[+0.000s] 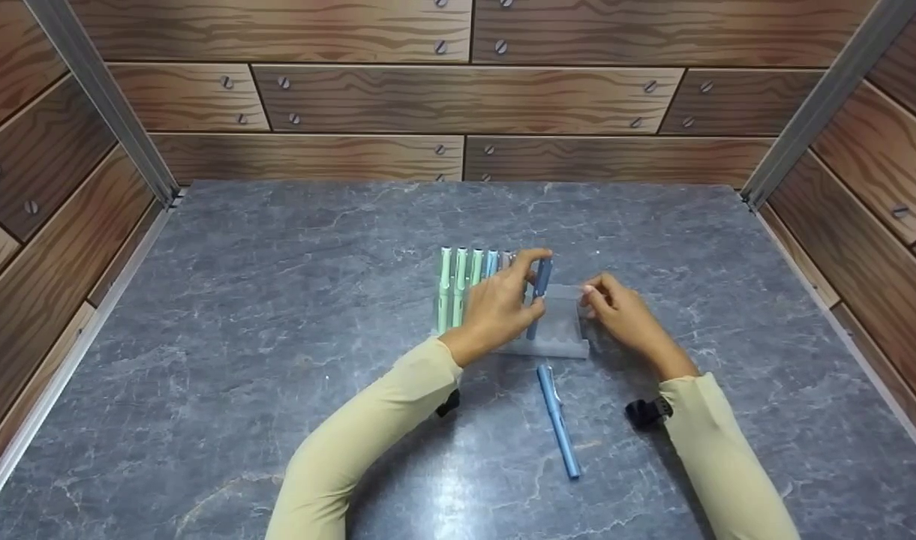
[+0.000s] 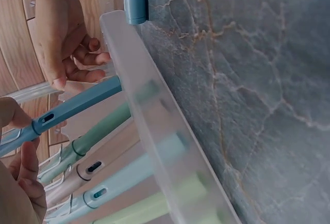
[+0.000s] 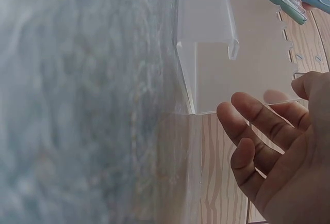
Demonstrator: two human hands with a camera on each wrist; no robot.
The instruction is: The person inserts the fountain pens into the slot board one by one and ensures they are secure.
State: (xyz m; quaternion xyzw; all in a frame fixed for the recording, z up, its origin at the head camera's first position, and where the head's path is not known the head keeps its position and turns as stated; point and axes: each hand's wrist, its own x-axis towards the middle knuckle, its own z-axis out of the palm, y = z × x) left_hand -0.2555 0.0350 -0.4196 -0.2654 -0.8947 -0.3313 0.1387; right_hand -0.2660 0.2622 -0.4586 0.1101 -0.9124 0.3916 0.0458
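My left hand (image 1: 499,307) pinches a blue pen (image 2: 77,102) near its cap, and the pen's lower end meets the front lip of a clear plastic pen stand (image 1: 566,319). At the stand's right edge, my right hand (image 3: 294,152) holds the clear panel between thumb and index finger, its other fingers loosely bent. Several capped pens lean side by side in the stand: green pens (image 1: 460,289) at the left, then a light blue pen (image 2: 118,182), a pinkish pen (image 2: 98,167) and a darker green pen (image 2: 100,128). My left hand partly covers this row in the head view.
Another blue pen (image 1: 559,424) lies on the grey marbled tabletop (image 1: 240,300) in front of the stand, between my forearms. Wood-patterned walls (image 1: 458,97) enclose the back and sides, with metal posts (image 1: 105,97) at the corners.
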